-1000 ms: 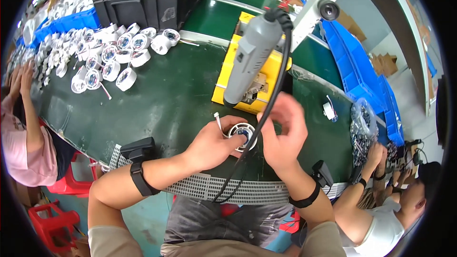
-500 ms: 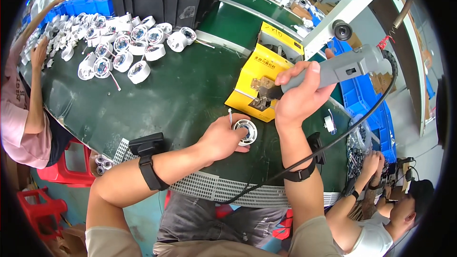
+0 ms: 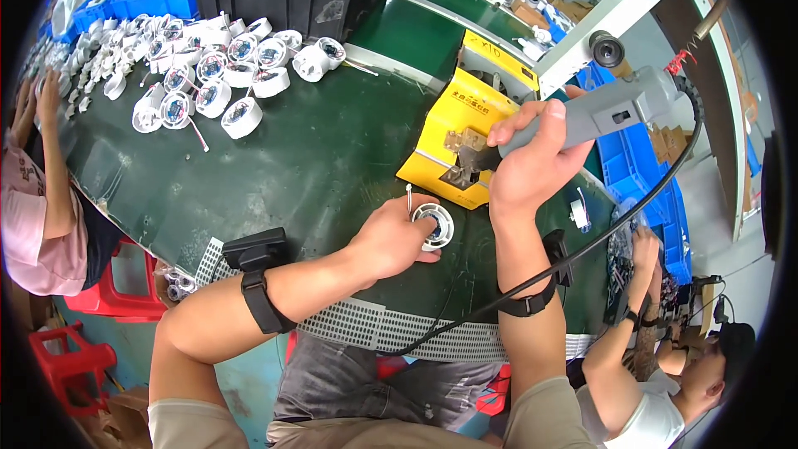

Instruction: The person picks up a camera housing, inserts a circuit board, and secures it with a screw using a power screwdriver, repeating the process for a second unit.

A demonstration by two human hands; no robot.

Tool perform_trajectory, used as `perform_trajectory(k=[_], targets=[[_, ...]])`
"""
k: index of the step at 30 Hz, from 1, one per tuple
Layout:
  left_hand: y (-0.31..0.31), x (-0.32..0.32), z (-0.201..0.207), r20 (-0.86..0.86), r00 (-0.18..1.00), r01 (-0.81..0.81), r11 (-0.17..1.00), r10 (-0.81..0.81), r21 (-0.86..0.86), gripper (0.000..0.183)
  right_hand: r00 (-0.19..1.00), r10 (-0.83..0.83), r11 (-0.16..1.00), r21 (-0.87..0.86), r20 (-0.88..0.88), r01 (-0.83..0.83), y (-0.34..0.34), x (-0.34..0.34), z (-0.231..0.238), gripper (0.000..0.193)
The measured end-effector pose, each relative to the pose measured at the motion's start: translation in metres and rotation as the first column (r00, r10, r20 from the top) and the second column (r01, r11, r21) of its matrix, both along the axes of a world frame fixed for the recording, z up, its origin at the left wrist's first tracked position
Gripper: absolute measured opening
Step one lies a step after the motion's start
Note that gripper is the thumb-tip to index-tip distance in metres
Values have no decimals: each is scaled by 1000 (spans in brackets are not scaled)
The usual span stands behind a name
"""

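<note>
My left hand (image 3: 391,239) holds a round white housing (image 3: 450,227) low over the green bench, its thumb reaching into the open middle. A circuit board shows in part inside it, and a short white wire stands up beside my fingers. Wrapped in my right hand (image 3: 532,168) is a grey electric screwdriver (image 3: 613,116), tilted with its cable end up to the right. Its dark nose points down at the metal front of a yellow screw feeder (image 3: 465,108). Whether the bit touches a screw there is hidden.
Many similar white housings (image 3: 241,116) cover the bench's far left, before a black crate (image 3: 291,0). The screwdriver's black cable (image 3: 615,224) crosses over my right forearm. One white part with wires (image 3: 578,214) lies to the right. Co-workers sit at both sides; blue bins (image 3: 640,175) stand at right.
The screwdriver and my right hand have shifted slightly right in the picture, as has the feeder. My left hand keeps its hold on the housing. The co-worker's hands at left moved.
</note>
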State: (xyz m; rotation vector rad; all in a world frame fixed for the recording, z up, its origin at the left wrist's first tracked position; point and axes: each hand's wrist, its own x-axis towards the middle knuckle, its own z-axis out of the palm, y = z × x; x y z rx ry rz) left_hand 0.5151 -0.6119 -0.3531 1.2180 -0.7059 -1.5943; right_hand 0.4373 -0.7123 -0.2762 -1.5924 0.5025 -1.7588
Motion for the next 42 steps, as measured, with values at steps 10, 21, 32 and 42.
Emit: perform_trajectory(k=[10,21,32,42], targets=[[0,-1,-2,24,999,-27,1000,28,-9,33,991,131,982,134,34,-135,26,-18,-5,32],[-1,-3,-3,60,998,-2,999,4,-35,32,970,241,947,218,5,-237,46,-27,-20,36],[2,0,-2,88,996,12,999,-8,-39,34,966,257,939,242,-26,-243,46,-23,-26,35],[1,-4,-9,32,997,-62,989,67,-137,33,925,379,917,144,-32,-371,41,-29,-43,38]])
